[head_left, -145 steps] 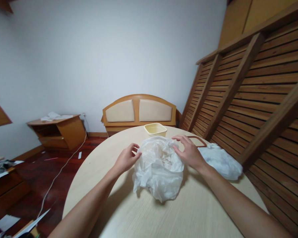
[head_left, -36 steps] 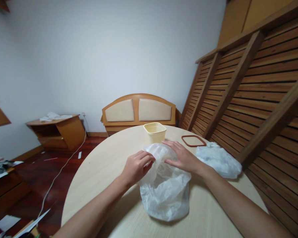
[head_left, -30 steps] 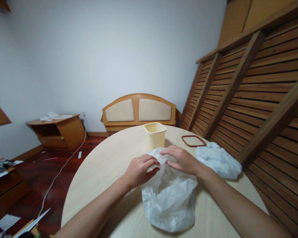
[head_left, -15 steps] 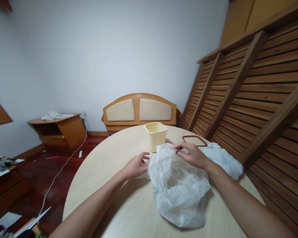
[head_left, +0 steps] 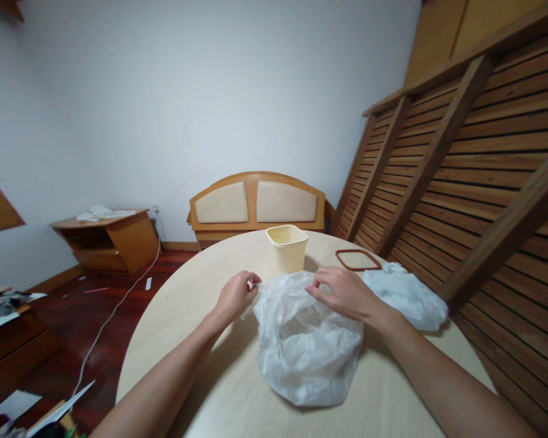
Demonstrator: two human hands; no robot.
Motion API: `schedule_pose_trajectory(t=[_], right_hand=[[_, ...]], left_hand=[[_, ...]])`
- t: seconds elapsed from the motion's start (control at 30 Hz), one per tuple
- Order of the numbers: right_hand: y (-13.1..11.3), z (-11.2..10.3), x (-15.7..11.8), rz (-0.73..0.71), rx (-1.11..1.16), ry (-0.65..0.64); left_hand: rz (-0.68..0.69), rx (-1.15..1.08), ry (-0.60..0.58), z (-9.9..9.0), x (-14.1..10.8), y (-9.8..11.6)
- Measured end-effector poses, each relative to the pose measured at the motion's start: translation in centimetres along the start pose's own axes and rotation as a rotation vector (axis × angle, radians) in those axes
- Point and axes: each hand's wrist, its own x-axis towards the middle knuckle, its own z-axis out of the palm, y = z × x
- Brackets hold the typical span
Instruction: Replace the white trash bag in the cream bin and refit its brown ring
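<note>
A crumpled, translucent white plastic bag (head_left: 308, 347) lies on the pale round table, its mouth partly spread. My left hand (head_left: 237, 295) pinches the bag's upper left edge between thumb and fingers. Over the upper right edge of the bag hovers my right hand (head_left: 340, 292), thumb and fingers slightly apart with nothing seen between them. Just behind the bag stands a cream square bin (head_left: 287, 249), upright, with its lower front partly covered by the bag.
A brown rounded-square ring (head_left: 357, 268) lies right of the bin. Beside it, near the table's (head_left: 178, 310) right edge, rests a pile of white plastic bags (head_left: 406, 299). A slatted wooden frame (head_left: 497, 158) leans close on the right.
The bag has shifted left and its mouth is spread wider. My left hand has closed on its edge and moved slightly up and left; my right hand has let go of the bag.
</note>
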Motion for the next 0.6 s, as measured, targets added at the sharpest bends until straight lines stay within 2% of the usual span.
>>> schedule_pose_trajectory(t=[0.1, 0.2, 0.3, 0.4, 0.47, 0.6], right_hand=[[-2.2, 1.1, 0.0, -0.019, 0.032, 0.082], [-3.3, 2.4, -0.3, -0.083, 0.067, 0.017], [-2.6, 3.0, -0.2, -0.088, 0.059, -0.026], [-0.3, 2.8, 0.0, -0.006, 0.024, 0.0], [1.6, 2.7, 0.0, 0.065, 0.007, -0.012], [4.2, 3.3, -0.5, 0.195, 0.049, -0.102]], left_hand=[[-0.004, -0.022, 0.015, 0.1, 0.0, -0.2], [-0.001, -0.046, 0.025, 0.2, 0.2, -0.4], [-0.003, -0.057, 0.141, -0.4, 0.1, 0.0], [0.008, -0.049, 0.283, -1.4, -0.7, 2.0], [0.041, -0.032, 0.225, -1.8, -1.7, 3.8], [0.084, 0.163, -0.06, -1.1, -4.0, 6.7]])
